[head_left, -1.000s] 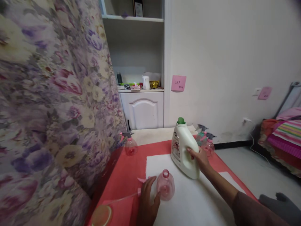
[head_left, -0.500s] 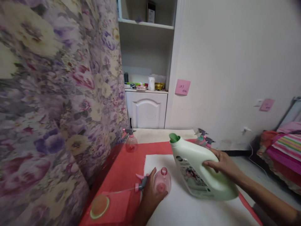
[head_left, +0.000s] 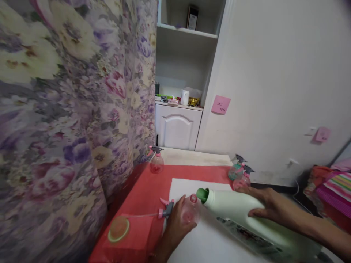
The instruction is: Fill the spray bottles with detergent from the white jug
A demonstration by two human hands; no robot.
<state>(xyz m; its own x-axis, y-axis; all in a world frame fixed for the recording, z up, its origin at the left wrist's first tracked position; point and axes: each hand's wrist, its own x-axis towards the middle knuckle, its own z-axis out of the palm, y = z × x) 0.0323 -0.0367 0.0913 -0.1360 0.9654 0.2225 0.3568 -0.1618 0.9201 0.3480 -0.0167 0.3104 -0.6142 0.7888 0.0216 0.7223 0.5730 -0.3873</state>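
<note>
My left hand point(head_left: 178, 223) is wrapped round a clear pink spray bottle point(head_left: 190, 212) that has no top on and stands on the white sheet point(head_left: 192, 248). In my right hand point(head_left: 263, 206) is a large pale green detergent jug point(head_left: 230, 202), gripped by its handle and tipped nearly level. The jug's darker green spout point(head_left: 202, 195) sits just beside the bottle's mouth, slightly above it. I cannot see any liquid running out. To the left of my left hand lies a grey and pink spray head point(head_left: 166, 210) with its thin tube stretching left.
A round green-rimmed lid-like object point(head_left: 119, 229) lies on the red table cover point(head_left: 137, 215). One pink spray bottle point(head_left: 157, 162) stands at the back left; a green one point(head_left: 236, 171) and another pink one point(head_left: 243, 179) stand back right. A floral curtain point(head_left: 82, 128) borders the left.
The detergent jug has been lowered and tilted further, bringing its spout down and close to the bottle's mouth. My left hand still holds the bottle. The view has swung slightly.
</note>
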